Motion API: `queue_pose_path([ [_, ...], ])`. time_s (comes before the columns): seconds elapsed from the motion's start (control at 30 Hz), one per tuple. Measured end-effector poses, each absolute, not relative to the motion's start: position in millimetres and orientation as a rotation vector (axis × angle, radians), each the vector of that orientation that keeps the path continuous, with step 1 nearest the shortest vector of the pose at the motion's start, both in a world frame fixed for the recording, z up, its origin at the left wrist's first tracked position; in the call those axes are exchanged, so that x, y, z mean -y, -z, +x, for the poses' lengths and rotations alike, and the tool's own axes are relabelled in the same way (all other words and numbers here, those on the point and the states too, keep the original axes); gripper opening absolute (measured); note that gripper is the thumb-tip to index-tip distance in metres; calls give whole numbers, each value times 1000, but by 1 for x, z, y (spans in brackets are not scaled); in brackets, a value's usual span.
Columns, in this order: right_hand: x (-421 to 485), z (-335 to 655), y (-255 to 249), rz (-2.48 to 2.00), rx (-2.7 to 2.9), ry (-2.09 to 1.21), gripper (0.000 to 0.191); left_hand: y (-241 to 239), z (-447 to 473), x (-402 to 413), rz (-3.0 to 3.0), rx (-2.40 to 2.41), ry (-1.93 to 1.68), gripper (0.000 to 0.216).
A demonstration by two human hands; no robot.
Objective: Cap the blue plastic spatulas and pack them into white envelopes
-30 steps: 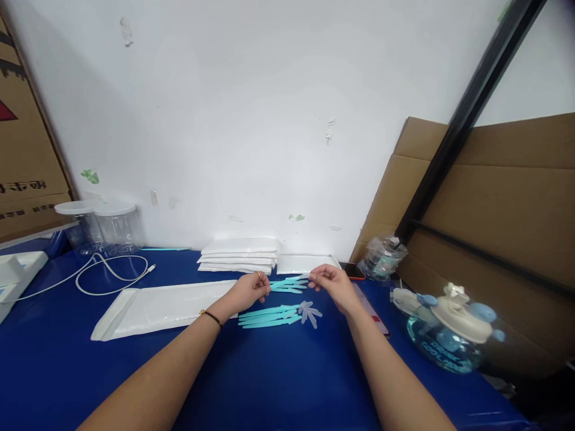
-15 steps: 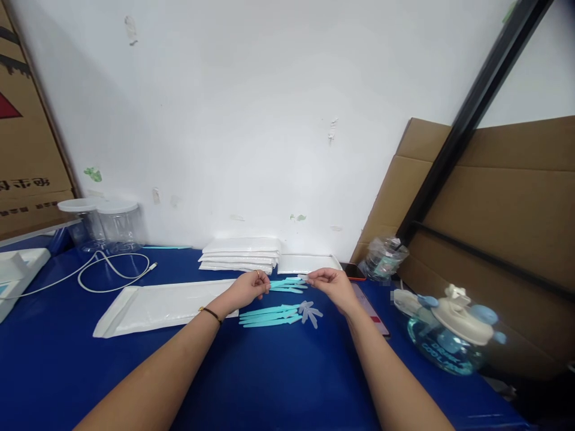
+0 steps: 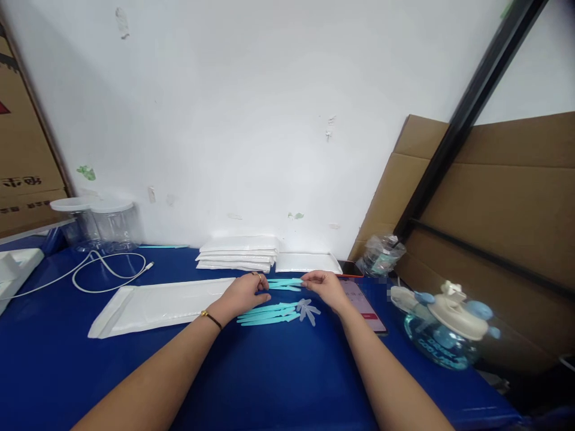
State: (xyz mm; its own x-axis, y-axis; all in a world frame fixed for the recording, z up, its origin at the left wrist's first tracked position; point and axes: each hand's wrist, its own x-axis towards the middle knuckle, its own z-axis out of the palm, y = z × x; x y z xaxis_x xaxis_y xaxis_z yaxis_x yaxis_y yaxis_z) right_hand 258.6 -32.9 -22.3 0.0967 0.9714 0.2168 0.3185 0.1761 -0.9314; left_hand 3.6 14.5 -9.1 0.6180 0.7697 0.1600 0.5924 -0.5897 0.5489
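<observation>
My left hand lies over the handle ends of several turquoise eyebrow razors, fingers curled on them and the thumb lower down. The handles are hidden beneath this hand. At the other end, my right hand pinches the tip of one razor between thumb and forefinger. A second row of turquoise eyebrow razors lies nearer to me on the blue table. Beside their blade ends, several small translucent blade caps are fanned out.
Left is a long white padded envelope. Behind stand a stack of white envelopes and a white tray. To the right are a phone, a wrapped cup and a drinking jug. A white cable and clear jars sit left.
My left thumb has moved away from its fingertips. My right fingers have shifted slightly left onto the razor tips, and the pale cap by them no longer shows. The view has shifted slightly.
</observation>
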Motion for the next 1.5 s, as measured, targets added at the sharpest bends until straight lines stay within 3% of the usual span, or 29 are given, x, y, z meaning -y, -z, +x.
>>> queue_pose_path([
  [0.13,38,271,19,-1486,1714,-683,19,9,1,-12,2443,-1012,-321,21],
  [0.3,47,274,12,-1572,1928,-886,17,9,3,-11,2352,-1061,-291,14],
  [0.7,52,262,-1,-1333,1681,-1116,27,8,1,-15,2213,-952,-359,21],
  [1.03,49,252,5,-1294,1711,-1108,31,6,4,-13,2157,-919,-431,30],
  [1.3,42,243,16,-1284,1744,-993,26,7,13,-8,2240,-981,-542,28],
  [1.4,35,251,21,-1393,1684,-829,24,5,12,-8,2377,-1079,-690,28],
  [1.5,35,261,19,-1483,1676,-637,22,4,7,-9,2448,-1079,-594,27],
])
